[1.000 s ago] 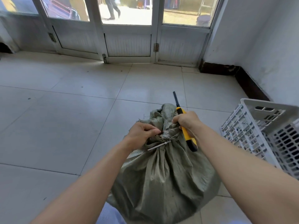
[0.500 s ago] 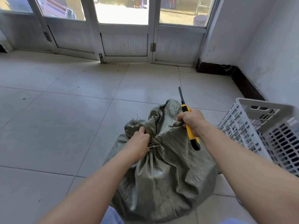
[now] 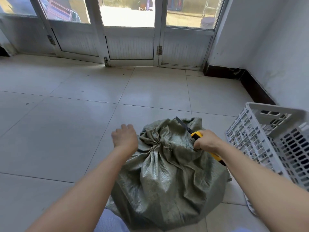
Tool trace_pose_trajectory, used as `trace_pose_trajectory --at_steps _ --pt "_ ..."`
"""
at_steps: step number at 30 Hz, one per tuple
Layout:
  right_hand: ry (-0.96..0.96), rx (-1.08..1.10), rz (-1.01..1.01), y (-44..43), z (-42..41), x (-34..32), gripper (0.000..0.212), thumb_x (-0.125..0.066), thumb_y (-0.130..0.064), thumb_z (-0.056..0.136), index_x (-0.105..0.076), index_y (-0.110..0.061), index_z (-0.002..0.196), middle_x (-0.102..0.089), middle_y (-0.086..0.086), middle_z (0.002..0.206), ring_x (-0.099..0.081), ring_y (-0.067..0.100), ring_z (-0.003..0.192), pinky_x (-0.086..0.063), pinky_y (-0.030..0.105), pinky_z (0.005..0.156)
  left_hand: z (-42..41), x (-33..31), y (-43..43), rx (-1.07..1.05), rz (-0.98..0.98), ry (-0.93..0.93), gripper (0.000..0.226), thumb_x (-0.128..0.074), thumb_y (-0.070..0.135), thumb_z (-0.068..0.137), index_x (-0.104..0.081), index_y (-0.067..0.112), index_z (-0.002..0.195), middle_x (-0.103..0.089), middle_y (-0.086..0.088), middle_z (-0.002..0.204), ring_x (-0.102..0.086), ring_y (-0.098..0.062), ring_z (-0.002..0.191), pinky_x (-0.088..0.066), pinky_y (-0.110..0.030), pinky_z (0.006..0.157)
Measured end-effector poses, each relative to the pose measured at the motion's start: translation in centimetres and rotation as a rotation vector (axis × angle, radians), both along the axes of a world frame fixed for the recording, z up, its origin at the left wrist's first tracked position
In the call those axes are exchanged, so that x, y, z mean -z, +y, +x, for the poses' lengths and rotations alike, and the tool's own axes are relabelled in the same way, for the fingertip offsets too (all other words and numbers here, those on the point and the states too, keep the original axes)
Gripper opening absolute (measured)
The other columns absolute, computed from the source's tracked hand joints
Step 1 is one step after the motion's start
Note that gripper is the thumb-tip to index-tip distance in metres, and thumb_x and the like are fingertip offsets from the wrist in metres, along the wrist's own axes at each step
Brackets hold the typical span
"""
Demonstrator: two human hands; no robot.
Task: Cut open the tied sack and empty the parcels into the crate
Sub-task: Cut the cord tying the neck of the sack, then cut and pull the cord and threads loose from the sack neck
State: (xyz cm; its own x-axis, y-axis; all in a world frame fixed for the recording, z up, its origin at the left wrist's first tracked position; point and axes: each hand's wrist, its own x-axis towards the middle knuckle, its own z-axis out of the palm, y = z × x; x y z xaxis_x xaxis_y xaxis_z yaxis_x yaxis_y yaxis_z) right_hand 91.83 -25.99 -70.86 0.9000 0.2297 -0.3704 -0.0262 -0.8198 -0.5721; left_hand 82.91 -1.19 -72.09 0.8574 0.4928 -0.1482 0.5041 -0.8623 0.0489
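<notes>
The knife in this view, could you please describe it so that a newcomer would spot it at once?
Find the grey-green sack on the tiled floor, left of the white crate. At its gathered top, the right hand grips the knife. It is the only yellow item, with a thin dark blade pointing away.

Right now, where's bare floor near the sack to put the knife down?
Bare tile lies left of the sack, beyond the left hand, and ahead of it toward the doors. It is crowded on the right, where the crate stands close beside the sack and the right hand.
</notes>
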Motion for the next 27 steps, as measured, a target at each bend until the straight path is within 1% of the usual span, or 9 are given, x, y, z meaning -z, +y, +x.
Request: trace_pose_trajectory --at_steps 3,6,9,12,17,20,22,24,27 --pt "0.111 -0.079 0.099 -1.3 -1.1 -1.1 0.020 -0.063 0.001 0.063 -0.053 -0.016 0.063 -0.051 -0.001 0.060 -0.044 0.015 0.058 -0.032 0.023 0.053 2.5 0.0 -2.2 0.102 -0.564 -0.237 0.063 -0.048 0.019 0.097 -0.014 0.013 0.150 -0.021 -0.011 0.156 -0.017 -0.026 0.145 -0.022 -0.041 0.114" --pt "0.220 -0.133 0.047 -3.1 -1.1 -1.4 0.021 -0.063 -0.006 0.053 -0.048 -0.021 0.056 -0.050 0.003 0.063 -0.044 0.018 0.061 -0.032 0.027 0.058 4.7 0.6 -3.7 0.159 -0.725 -0.122 0.086 -0.057 0.041 0.091 0.002 0.025 0.152 -0.016 -0.010 0.158 -0.008 -0.030 0.147 -0.018 -0.047 0.117" --pt "0.295 -0.110 0.020 -5.1 -0.8 -1.4 0.024 -0.068 -0.012 0.049 -0.050 -0.023 0.060 -0.051 0.006 0.070 -0.044 0.020 0.068 -0.034 0.033 0.064 5.0 1.2 -4.6 0.184 -0.623 0.028 0.081 -0.068 0.033 0.085 -0.021 0.021 0.149 -0.045 -0.013 0.142 -0.042 -0.033 0.131 -0.038 -0.043 0.104" --pt "0.245 0.043 0.182 -5.9 -0.6 -1.4 0.019 -0.076 -0.014 0.071 -0.059 -0.012 0.080 -0.057 0.008 0.079 -0.049 0.021 0.075 -0.036 0.032 0.067 4.3 1.2 -5.3 0.271 -0.497 0.033 0.027 -0.064 0.016 0.082 -0.060 0.014 0.108 -0.061 -0.008 0.109 -0.055 -0.030 0.113 -0.043 -0.033 0.082" --pt "-0.182 0.407 0.376 -2.9 1.1 -1.4 0.041 -0.072 -0.044 0.078 -0.058 -0.005 0.076 -0.057 0.010 0.069 -0.053 0.027 0.065 -0.041 0.033 0.061 2.8 0.4 -4.9 0.667 -0.077 -0.280 0.031 -0.055 0.013 0.083 -0.063 0.018 0.112 -0.043 0.000 0.140 -0.031 -0.025 0.134 -0.016 -0.036 0.113" --pt "0.013 0.520 0.473 0.6 1.4 -2.2 0.062 -0.075 -0.061 0.066 -0.060 -0.004 0.082 -0.060 0.013 0.064 -0.053 0.024 0.052 -0.047 0.032 0.054 1.6 0.6 -5.5 0.972 0.086 -0.543 0.018 -0.055 0.007 0.076 -0.069 0.012 0.086 -0.065 -0.006 0.107 -0.057 -0.028 0.112 -0.019 -0.037 0.112" --pt "0.162 0.491 0.466 2.4 1.3 -1.8 0.084 -0.077 -0.074 0.045 -0.062 -0.004 0.088 -0.068 0.014 0.076 -0.064 0.028 0.063 -0.057 0.036 0.064 0.8 0.7 -6.5 1.077 0.151 -0.635 0.017 -0.050 0.006 0.077 -0.066 0.013 0.076 -0.063 -0.005 0.086 -0.062 -0.025 0.091 -0.028 -0.041 0.109" --pt "0.250 0.485 0.468 3.5 1.2 -0.7 0.084 -0.087 -0.059 0.029 -0.067 -0.005 0.091 -0.072 0.013 0.085 -0.069 0.029 0.077 -0.058 0.047 0.077 0.0 0.8 -7.4 1.141 0.195 -0.663 0.019 -0.046 0.005 0.080 -0.062 0.013 0.073 -0.056 -0.003 0.074 -0.059 -0.023 0.077 -0.031 -0.042 0.108" --pt "0.195 0.543 0.463 3.6 1.0 0.1 0.039 -0.077 -0.009 0.051 -0.065 0.000 0.087 -0.066 0.014 0.077 -0.066 0.028 0.072 -0.057 0.039 0.066 -1.0 1.2 -7.3 1.109 0.172 -0.527 0.008 -0.053 0.014 0.081 -0.060 0.014 0.086 -0.056 -0.002 0.080 -0.059 -0.023 0.077 -0.024 -0.041 0.111"
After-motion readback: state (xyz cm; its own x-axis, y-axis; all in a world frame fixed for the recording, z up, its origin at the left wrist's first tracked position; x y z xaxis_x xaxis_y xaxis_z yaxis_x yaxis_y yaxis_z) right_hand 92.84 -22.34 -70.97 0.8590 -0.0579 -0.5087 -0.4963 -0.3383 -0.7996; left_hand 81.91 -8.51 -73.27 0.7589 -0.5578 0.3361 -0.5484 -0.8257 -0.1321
